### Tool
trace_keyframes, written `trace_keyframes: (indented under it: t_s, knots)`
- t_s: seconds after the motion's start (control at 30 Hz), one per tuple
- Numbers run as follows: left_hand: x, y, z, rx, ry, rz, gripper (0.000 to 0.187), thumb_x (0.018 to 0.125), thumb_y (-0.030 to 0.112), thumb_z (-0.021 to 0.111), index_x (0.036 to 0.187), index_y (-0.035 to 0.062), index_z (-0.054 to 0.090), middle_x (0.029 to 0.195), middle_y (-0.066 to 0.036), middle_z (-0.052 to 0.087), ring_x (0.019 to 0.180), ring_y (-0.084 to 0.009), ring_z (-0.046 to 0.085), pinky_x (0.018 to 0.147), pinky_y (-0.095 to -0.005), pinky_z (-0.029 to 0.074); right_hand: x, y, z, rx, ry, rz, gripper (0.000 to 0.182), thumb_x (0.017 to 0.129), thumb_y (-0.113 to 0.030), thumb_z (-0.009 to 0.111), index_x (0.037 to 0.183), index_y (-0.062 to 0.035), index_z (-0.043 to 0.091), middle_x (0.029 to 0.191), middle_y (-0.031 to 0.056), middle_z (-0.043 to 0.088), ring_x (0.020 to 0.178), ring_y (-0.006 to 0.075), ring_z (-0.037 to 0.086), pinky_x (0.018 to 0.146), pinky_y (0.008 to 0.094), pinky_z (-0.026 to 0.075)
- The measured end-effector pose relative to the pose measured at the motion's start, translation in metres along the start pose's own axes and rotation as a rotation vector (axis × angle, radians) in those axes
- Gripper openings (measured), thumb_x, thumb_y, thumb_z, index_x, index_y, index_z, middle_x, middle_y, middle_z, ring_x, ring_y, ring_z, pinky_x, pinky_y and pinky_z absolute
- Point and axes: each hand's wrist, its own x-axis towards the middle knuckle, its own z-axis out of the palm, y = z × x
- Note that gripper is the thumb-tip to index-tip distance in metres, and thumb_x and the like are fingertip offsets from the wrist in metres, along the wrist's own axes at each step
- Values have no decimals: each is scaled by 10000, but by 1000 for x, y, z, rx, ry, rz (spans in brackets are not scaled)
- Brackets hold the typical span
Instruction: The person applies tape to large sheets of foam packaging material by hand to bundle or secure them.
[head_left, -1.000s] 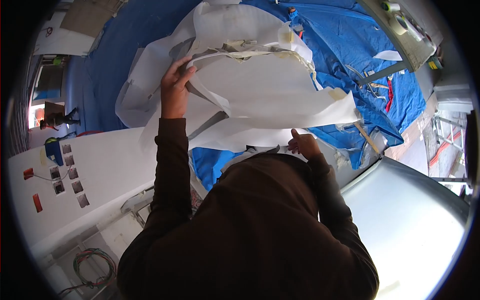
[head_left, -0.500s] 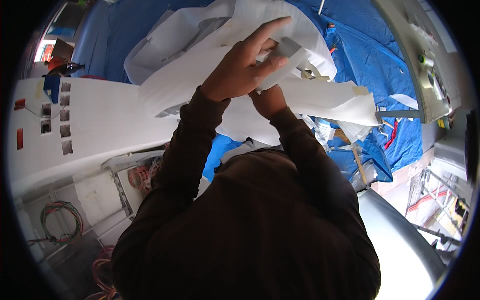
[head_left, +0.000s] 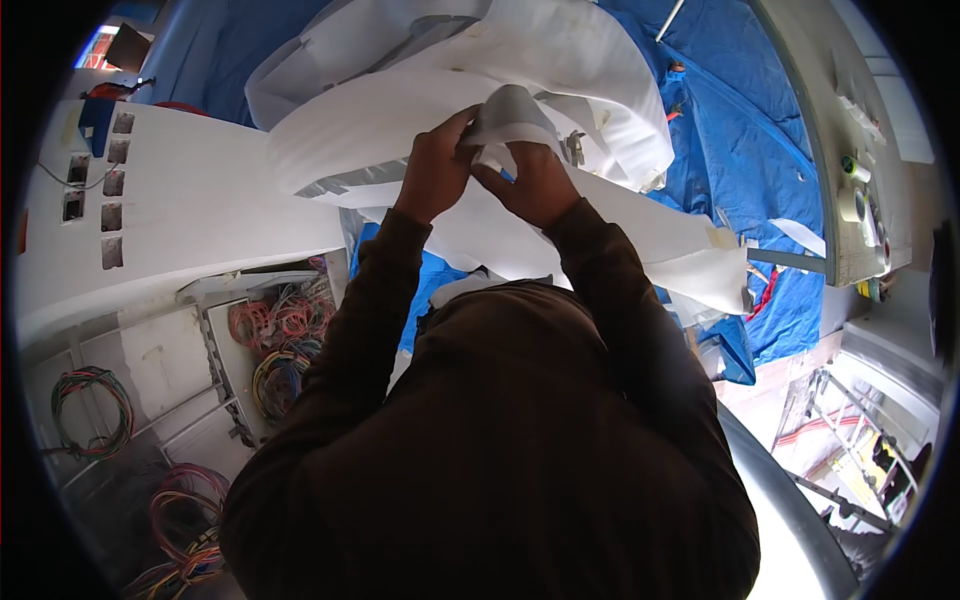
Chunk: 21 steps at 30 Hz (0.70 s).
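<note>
1. Both hands are up in front of the chest, bunching a big white paper sheet (head_left: pixel 560 70) that's spreading out above them over a blue tarp (head_left: pixel 740 110).
2. The left hand (head_left: pixel 437 170) is curling tight around a fold of the sheet, fingers wrapped in, thumb side pressing toward the other hand.
3. The right hand (head_left: pixel 535 180) is closing on the same crumpled wad, knuckles up, basically touching the left.
4. A long strip of the sheet is trailing down to the right, past the right sleeve.
5. Off to the left, a white panel (head_left: pixel 200 220) with little square cutouts is sitting over bundles of coloured wires (head_left: pixel 280 345).
6. Tape rolls (head_left: pixel 850 190) are sitting on the grey ledge far right.
</note>
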Motion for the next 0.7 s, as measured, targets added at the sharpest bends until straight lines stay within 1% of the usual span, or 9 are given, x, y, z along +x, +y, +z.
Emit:
trace_keyframes:
  t_s: [0.03, 0.07, 0.1, 0.17, 0.2, 0.27, 0.3, 0.4, 0.7]
  knots:
    - [2, -12, -4, -7, 14, -86, 274, 951, 38, 544, 1188, -36, 659, 948, -211, 723, 873, -309, 734, 773, -384, 571, -3, 7, 9, -107, 93, 7, 405, 869, -207, 750, 1206, -23, 622, 1144, 213, 664, 1088, 406, 637, 904, 469, 517]
    - [4, -17, -9, 0, 14, -87, 274, 951, 38, 544, 1188, -36, 659, 948, -211, 723, 873, -309, 734, 773, -384, 571, -5, 11, 16, -212, 188, 18, 416, 867, -210, 751, 1214, -24, 615, 1142, 217, 663, 1091, 411, 636, 906, 470, 521]
    - [4, -20, -12, -150, 38, -196, 254, 965, 63, 550, 1165, -41, 666, 916, -178, 715, 838, -253, 715, 742, -367, 574, -7, 17, 22, -206, 190, 19, 416, 867, -210, 751, 1214, -24, 615, 1142, 217, 663, 1091, 411, 636, 906, 470, 521]
    - [-2, -23, -11, -351, 93, -335, 243, 1006, 124, 550, 1121, -49, 676, 867, -88, 678, 780, -136, 649, 670, -309, 573, -7, 25, 27, -154, 187, 42, 304, 854, -251, 750, 1093, -73, 689, 1043, 174, 705, 976, 391, 675, 849, 480, 553]
    - [-3, -22, -9, -353, 90, -337, 243, 1006, 124, 550, 1121, -49, 676, 867, -88, 678, 780, -136, 649, 670, -309, 573, -7, 26, 25, -156, 188, 45, 304, 854, -251, 750, 1093, -73, 689, 1043, 174, 705, 976, 391, 675, 849, 480, 553]
    - [-7, -19, -6, -453, 209, -388, 241, 1019, 143, 544, 1105, -33, 685, 913, -88, 685, 801, -151, 658, 676, -315, 581, -7, 26, 26, -297, 150, 35, 215, 863, -222, 760, 1037, -102, 723, 961, 94, 721, 898, 321, 696, 773, 416, 564]
    - [-7, -21, -6, -453, 207, -389, 241, 1019, 143, 544, 1105, -33, 685, 913, -88, 685, 801, -151, 658, 676, -315, 581, -7, 26, 28, -342, 227, 16, 134, 873, -233, 749, 958, -129, 750, 890, 43, 723, 813, 286, 701, 715, 400, 567]
    - [-6, -25, -23, -589, 496, -451, 263, 1019, 178, 556, 1120, -34, 673, 979, -96, 689, 891, -187, 690, 723, -348, 610, -14, 32, 21, -402, 172, 84, 135, 879, -235, 744, 970, -135, 751, 898, 46, 729, 821, 287, 706, 704, 395, 571]
    - [-22, -39, -35, -699, 592, -544, 280, 1018, 183, 551, 1184, -26, 635, 1088, -118, 683, 993, -237, 695, 797, -409, 606, -24, 31, 16, -352, 206, 45, 128, 893, -248, 736, 958, -140, 759, 889, 47, 744, 817, 277, 717, 692, 388, 573]
